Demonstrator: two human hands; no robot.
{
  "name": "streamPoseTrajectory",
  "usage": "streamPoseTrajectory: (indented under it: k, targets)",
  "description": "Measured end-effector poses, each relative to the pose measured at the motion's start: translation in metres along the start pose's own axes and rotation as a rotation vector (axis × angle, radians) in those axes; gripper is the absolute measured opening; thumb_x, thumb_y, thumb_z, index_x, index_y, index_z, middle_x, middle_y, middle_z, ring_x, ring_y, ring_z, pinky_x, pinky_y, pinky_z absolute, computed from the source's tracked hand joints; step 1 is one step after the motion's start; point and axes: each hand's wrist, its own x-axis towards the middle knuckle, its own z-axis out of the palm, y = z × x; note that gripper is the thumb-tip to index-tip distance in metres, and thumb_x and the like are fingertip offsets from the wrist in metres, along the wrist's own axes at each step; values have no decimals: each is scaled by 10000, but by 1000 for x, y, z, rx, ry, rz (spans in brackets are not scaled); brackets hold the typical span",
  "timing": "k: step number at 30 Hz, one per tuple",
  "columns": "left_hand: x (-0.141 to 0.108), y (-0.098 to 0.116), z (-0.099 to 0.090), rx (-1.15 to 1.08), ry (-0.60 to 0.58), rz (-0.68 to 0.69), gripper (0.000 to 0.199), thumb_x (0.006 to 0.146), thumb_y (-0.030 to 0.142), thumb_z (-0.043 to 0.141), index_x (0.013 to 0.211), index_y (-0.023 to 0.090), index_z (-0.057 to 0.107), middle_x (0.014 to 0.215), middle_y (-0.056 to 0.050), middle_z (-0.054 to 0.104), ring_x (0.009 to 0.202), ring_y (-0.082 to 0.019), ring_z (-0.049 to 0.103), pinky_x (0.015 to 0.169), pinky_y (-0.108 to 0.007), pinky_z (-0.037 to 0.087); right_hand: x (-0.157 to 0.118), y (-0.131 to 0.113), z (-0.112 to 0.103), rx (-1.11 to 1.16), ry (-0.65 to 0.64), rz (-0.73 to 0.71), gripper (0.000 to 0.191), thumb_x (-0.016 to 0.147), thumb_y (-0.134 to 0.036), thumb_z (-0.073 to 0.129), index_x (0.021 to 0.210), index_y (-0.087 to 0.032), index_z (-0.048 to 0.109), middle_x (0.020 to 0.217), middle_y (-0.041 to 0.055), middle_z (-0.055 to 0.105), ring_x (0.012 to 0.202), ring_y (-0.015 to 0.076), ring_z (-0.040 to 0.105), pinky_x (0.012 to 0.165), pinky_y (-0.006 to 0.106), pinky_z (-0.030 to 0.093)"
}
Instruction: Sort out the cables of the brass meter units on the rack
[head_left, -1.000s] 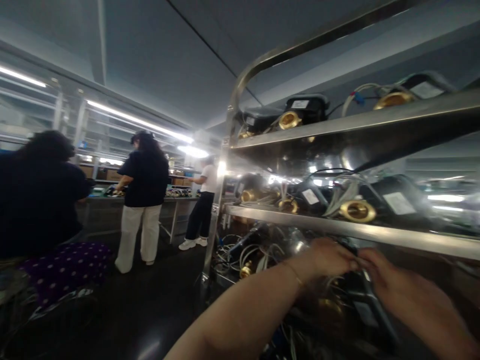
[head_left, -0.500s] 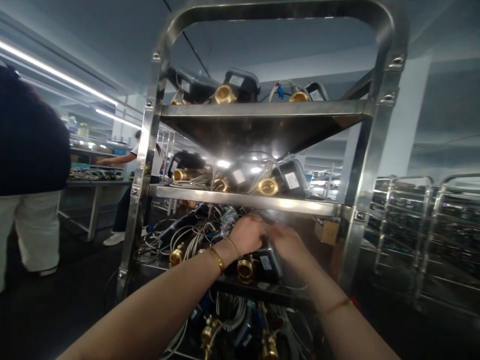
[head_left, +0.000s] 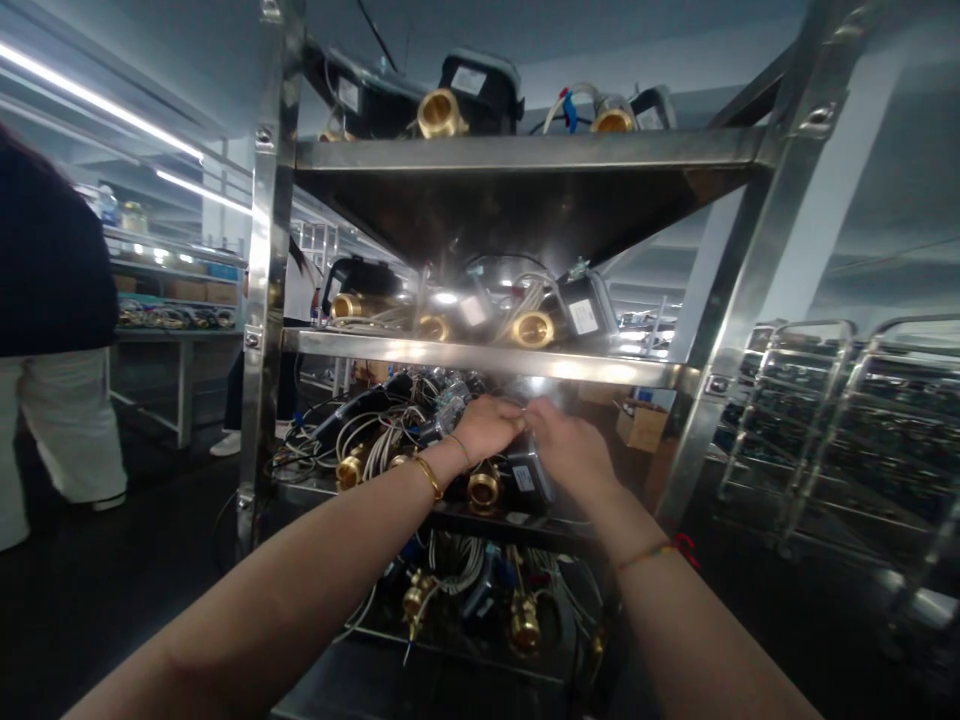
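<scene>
My left hand [head_left: 491, 425] and my right hand [head_left: 566, 445] meet over the rack's third visible shelf. Their fingers are closed, with the tips nearly touching; whatever they pinch is too small to make out. Just beneath them lies a black-housed device [head_left: 523, 478] with a white label, a clear cover and a brass pipe fitting [head_left: 484, 487] in front. To the left, coiled grey cables [head_left: 379, 440] and more brass fittings [head_left: 349, 470] crowd the same shelf. A gold bangle circles my left wrist, a thin red cord my right.
The steel rack [head_left: 487, 347] holds similar devices above and below; its uprights [head_left: 266, 250] flank my arms. A person in dark clothing [head_left: 52, 260] stands at left, another behind the rack's left upright. Wheeled racks [head_left: 795, 430] and a cardboard box [head_left: 641, 425] are at right.
The view has shifted closer and the rack sits higher in it. My hands remain together above the same device, the right one less blurred. The person behind the upright is now more hidden.
</scene>
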Motion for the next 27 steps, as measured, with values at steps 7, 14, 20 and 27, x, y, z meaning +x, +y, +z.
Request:
streamPoseTrajectory:
  k: [7, 14, 20, 27]
  targets:
    - [-4, 9, 4, 580, 65, 254, 277, 791, 141, 441, 704, 160, 703, 769, -67, 705, 761, -183, 622, 698, -290, 456, 5, 1, 9, 205, -12, 117, 292, 918, -325, 320, 989, -215, 581, 887, 91, 672, 813, 240, 620, 668, 311, 373]
    - [-5, 12, 4, 678, 26, 322, 272, 788, 107, 427, 721, 156, 686, 750, -74, 686, 727, -173, 613, 692, -302, 465, 11, 1, 14, 317, -32, 190, 285, 898, -303, 365, 907, -166, 615, 944, 136, 677, 856, 261, 610, 726, 342, 420]
    - [-13, 11, -13, 653, -103, 266, 233, 858, 179, 454, 878, 177, 686, 830, -51, 684, 783, -164, 609, 764, -316, 476, -26, -9, 12, 557, 166, 278, 235, 918, -295, 434, 1032, -149, 579, 784, 70, 620, 699, 172, 568, 676, 295, 437]
    - [-81, 15, -58, 838, -11, 484, 374, 894, 241, 459, 1240, 148, 565, 1168, -80, 650, 1097, -223, 596, 952, -418, 491, -156, 5, 15, 1516, -248, 441, 394, 806, -629, 565, 885, -245, 597, 516, -36, 452, 405, 92, 361, 348, 195, 243]
